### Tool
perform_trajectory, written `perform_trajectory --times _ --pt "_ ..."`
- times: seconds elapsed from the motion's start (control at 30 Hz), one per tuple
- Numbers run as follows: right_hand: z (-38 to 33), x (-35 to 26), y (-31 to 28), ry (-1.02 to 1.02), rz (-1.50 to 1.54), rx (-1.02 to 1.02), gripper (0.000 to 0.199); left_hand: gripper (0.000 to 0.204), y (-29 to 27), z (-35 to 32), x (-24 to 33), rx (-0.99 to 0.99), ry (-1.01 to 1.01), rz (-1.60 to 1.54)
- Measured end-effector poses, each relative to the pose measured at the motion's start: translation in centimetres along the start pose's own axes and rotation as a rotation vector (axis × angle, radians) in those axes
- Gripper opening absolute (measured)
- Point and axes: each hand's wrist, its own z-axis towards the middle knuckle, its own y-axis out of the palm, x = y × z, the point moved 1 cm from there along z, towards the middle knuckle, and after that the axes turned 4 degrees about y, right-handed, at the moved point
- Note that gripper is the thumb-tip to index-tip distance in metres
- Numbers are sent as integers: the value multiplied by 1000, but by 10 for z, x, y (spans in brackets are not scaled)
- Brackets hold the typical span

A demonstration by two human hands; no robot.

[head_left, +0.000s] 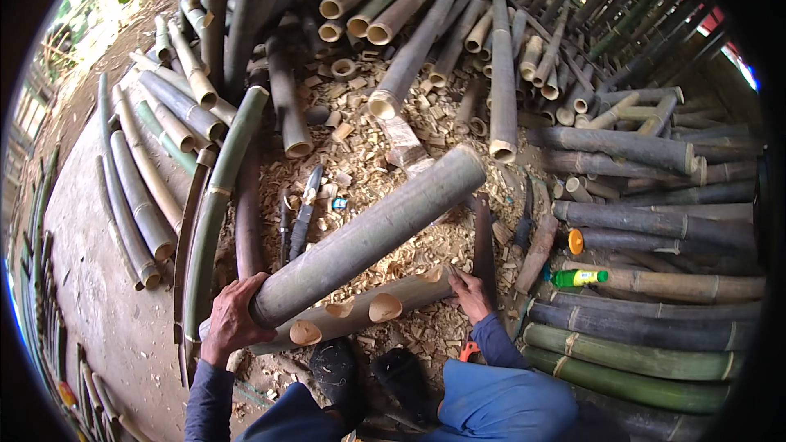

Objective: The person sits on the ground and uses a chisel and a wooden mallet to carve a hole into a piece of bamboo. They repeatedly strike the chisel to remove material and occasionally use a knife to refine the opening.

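Gripping thick bamboo pole [368, 233] w/ left hand [233, 315] fingers wrapped; right hand [471, 290] fingers pressing notched pole [368, 307].

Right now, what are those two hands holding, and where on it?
Left hand grips the near end of the thick bamboo pole. Right hand presses the far end of the notched pale bamboo beneath.

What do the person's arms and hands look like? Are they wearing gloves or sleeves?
No gloves: both hands are bare. The left hand comes out of a long dark blue-grey sleeve that reaches the wrist. The right hand has a long blue sleeve too, a little brighter. No watch, rings or markings show on either one.
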Motion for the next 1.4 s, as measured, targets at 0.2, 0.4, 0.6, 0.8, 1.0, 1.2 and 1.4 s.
perform_trajectory --times 0.2,0.4,0.6,0.8,1.0,1.2,1.4 --pt "-2 16 1 -90 28 31 44 89 55 33 -20 -138 118 -40" --pt "7 26 19 -216 -111 70 45 94 77 60 -47 -328 109 -35" --pt "5 10 17 -267 -278 120 49 65 84 18 -55 380 -188 -413" --pt "37 26 -17 -198 -368 182 46 55 129 -100 -103 547 -709 -639" --pt "130 -18 -153 -287 -501 618 28 53 179 -107 -86 647 -776 -803" --pt "141 -19 -137 136 -487 105 41 51 180 -96 -83 712 -772 -848" --pt "133 28 -170 -242 -292 252 25 52 196 -95 -81 771 -919 -774"
